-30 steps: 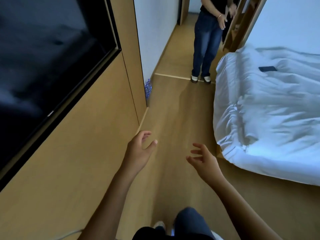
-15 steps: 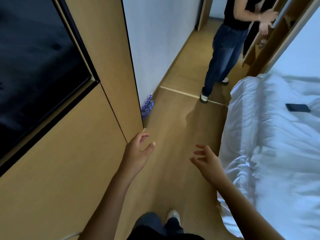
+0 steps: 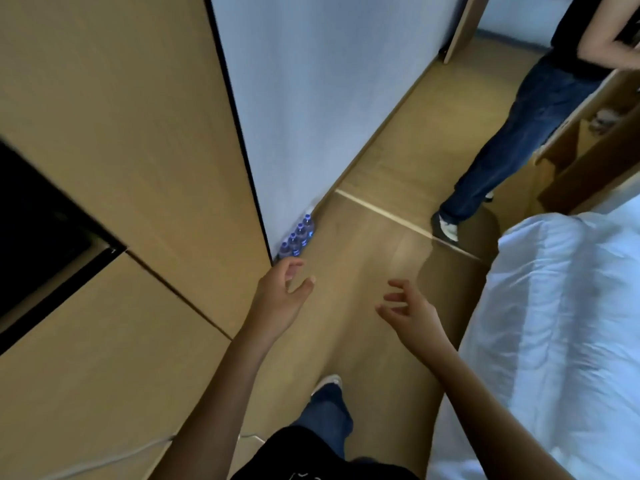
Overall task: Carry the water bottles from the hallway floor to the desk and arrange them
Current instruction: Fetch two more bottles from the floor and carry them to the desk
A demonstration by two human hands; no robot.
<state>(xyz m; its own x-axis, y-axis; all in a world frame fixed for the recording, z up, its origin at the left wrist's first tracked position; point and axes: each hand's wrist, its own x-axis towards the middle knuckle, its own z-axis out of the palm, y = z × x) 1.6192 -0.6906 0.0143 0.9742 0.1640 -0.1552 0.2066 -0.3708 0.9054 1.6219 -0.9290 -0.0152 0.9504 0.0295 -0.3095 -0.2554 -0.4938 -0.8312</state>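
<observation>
Reaching | water bottles [image 3: 297, 237] seemingly just beyond left hand [image 3: 280, 299], untouched

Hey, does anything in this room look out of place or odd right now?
Yes: a row of water bottles stands on the floor against the white wall, beside the wooden panel's edge, an unusual place for drinks. They look upright and unspilled. Both hands, left hand and right hand, hold nothing.
</observation>
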